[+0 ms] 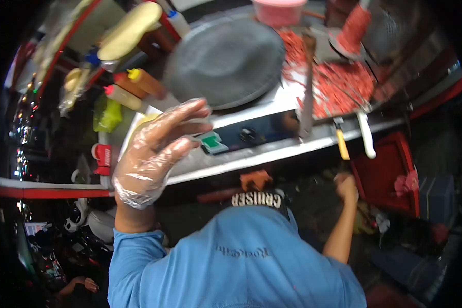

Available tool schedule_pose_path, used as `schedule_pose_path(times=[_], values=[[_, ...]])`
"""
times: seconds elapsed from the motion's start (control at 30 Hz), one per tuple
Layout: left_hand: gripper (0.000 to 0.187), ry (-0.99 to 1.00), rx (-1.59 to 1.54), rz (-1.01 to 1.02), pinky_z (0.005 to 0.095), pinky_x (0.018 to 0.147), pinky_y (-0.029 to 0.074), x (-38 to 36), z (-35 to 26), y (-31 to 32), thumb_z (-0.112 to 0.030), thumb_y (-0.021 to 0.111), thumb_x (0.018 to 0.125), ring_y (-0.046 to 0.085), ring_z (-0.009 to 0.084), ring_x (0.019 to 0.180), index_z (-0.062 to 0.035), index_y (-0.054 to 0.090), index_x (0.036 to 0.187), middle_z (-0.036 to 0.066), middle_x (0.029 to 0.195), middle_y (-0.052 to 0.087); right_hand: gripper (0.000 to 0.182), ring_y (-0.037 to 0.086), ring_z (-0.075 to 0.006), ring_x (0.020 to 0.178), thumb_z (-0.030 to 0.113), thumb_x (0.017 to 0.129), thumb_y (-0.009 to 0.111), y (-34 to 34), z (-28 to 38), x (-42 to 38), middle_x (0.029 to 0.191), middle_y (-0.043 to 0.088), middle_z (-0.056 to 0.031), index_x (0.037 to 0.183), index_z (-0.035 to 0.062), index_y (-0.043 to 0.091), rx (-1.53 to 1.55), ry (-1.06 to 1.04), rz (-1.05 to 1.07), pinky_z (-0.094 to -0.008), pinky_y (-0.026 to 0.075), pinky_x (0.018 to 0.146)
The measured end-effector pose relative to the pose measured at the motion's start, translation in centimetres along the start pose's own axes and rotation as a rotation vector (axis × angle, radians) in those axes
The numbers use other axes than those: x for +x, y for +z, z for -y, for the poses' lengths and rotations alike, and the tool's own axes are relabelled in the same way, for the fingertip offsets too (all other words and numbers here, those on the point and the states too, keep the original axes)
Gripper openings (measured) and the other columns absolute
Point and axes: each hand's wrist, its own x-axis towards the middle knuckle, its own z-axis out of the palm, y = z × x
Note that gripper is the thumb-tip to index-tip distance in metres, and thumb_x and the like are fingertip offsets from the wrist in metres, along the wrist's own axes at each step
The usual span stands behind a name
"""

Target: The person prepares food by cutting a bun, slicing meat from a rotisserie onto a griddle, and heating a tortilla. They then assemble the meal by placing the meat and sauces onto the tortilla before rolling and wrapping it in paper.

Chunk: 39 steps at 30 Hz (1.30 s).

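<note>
Wrapped in a clear plastic glove, my left hand [161, 143] is raised over the left part of the counter [190, 172], fingers apart and slightly bent, with nothing in it. A large round dark griddle [226, 61] lies just beyond its fingertips. My right hand [346, 187] is low at the right, below the counter's front edge, its fingers curled closed; whatever it may hold is hidden. Above it, a yellow handle [342, 143] and a white handle [365, 134] stick out over the edge. Shredded red food [339, 90] is spread behind them, beside a long flat blade [307, 102].
Sauce bottles [146, 83] stand left of the griddle. A pink tub [280, 11] is at the back. A green and white packet [212, 142] lies near the front edge. A red crate-like object [387, 174] is below right, and a parked motorbike [95, 220] lower left.
</note>
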Motion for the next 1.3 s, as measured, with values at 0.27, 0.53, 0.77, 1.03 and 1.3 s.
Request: schedule_pose_path(times=[0.27, 0.53, 0.77, 1.03, 1.3], values=[[0.053, -0.126, 0.375, -0.28, 0.0389, 0.096, 0.051, -1.3, 2.0, -26.6, -0.036, 0.063, 0.103, 0.066, 0.0174, 0.111, -0.0071, 0.055, 0.147, 0.006, 0.124, 0.068, 0.033, 0.069, -0.0239, 0.092, 0.026, 0.085, 0.085, 27.3, 12.8, -8.3, 0.103, 0.073, -0.0139, 0.104, 0.0003, 0.076, 0.391, -0.084, 0.277, -0.0392, 0.053, 0.08], [0.035, 0.469, 0.789, -0.514, 0.0385, 0.094, 0.054, 5.9, 8.9, -36.5, -0.018, 0.065, 0.099, 0.07, 0.0271, 0.105, -0.0084, 0.066, 0.132, 0.015, 0.114, 0.072, 0.017, 0.053, -0.0364, 0.114, 0.011, 0.08, 0.08, 20.2, 18.3, -16.4, 0.119, 0.058, -0.0165, 0.093, 0.0019, 0.074, 0.173, -0.282, -0.141, -0.043, 0.043, 0.103], [0.078, 0.694, 1.628, -0.513, 0.0646, 0.12, 0.03, 15.9, 10.7, -36.7, -0.033, 0.078, 0.087, 0.049, 0.0304, 0.139, -0.0291, 0.041, 0.156, 0.008, 0.148, 0.053, 0.028, 0.056, -0.0261, 0.13, 0.014, 0.104, 0.059, 13.3, 18.7, -19.8, 0.148, 0.053, -0.0177, 0.127, -0.0026, 0.059, 0.964, -0.419, -0.325, -0.0383, 0.042, 0.112], [0.057, 0.893, 1.351, -0.23, 0.049, 0.104, 0.051, 19.6, 8.3, -39.3, -0.014, 0.069, 0.091, 0.063, 0.0411, 0.12, -0.0179, 0.054, 0.145, 0.019, 0.131, 0.066, 0.082, 0.066, -0.0316, 0.108, 0.058, 0.097, 0.065, 1.6, 26.7, -21.5, 0.136, 0.055, -0.0176, 0.151, 0.0041, 0.037, 2.003, -0.554, 0.396, -0.0453, 0.058, 0.092], [0.03, 1.126, 1.143, -0.53, 0.0388, 0.081, 0.059, 21.9, 2.9, -36.8, 0.003, 0.064, 0.09, 0.073, 0.0307, 0.093, -0.012, 0.071, 0.115, 0.014, 0.103, 0.074, 0.035, 0.064, -0.0345, 0.119, 0.012, 0.093, 0.064, -8.0, 45.9, 6.9, 0.124, 0.067, -0.0193, 0.126, -0.0021, 0.065, 0.321, -0.947, -0.503, -0.0408, 0.048, 0.106]])
